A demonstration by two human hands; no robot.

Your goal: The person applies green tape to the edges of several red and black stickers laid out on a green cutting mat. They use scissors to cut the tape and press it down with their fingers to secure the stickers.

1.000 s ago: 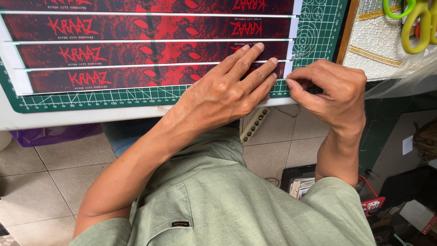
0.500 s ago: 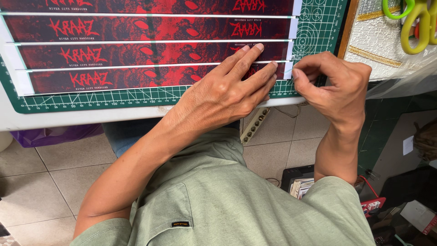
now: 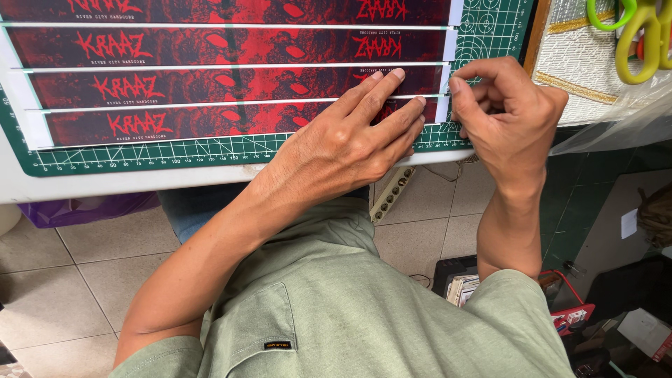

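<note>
Change: the right hand (image 3: 507,115) now sits a little farther along the edge of the green grid-printed cutting mat (image 3: 490,28) than in the earlier pictures, with its fingers curled tighter; the left hand (image 3: 343,143) has not shifted on the strips.
What that suggests: the work at the strip ends looks like it is moving in small steps, with the sheet kept pinned meanwhile.
Strips: long red-and-black printed paper strips (image 3: 231,84) with thin white borders lie in parallel rows across the cutting mat, their white ends close to the mat's right edge.
Left hand: spread flat and wide, palm down, fingertips (image 3: 395,73) pressing the two strips nearest the mat's lower edge, close to their right ends; it grips nothing, only holds them down.
Right hand: closed into a narrow pinch at the mat's right edge, just beside the strip ends; whether a blade or a sliver of paper sits in the pinch I cannot tell, as the fingers hide it.
Tabletop: the white tabletop (image 3: 105,185) carries the mat and shows as a pale band below the mat's lower edge.
Right of the mat: lime-green plastic scissor handles (image 3: 633,38) rest on a quilted silver cloth (image 3: 577,70), well apart from both hands.
Below the mat: a beige power strip (image 3: 392,192) lies on the tiled floor (image 3: 63,266).
</note>
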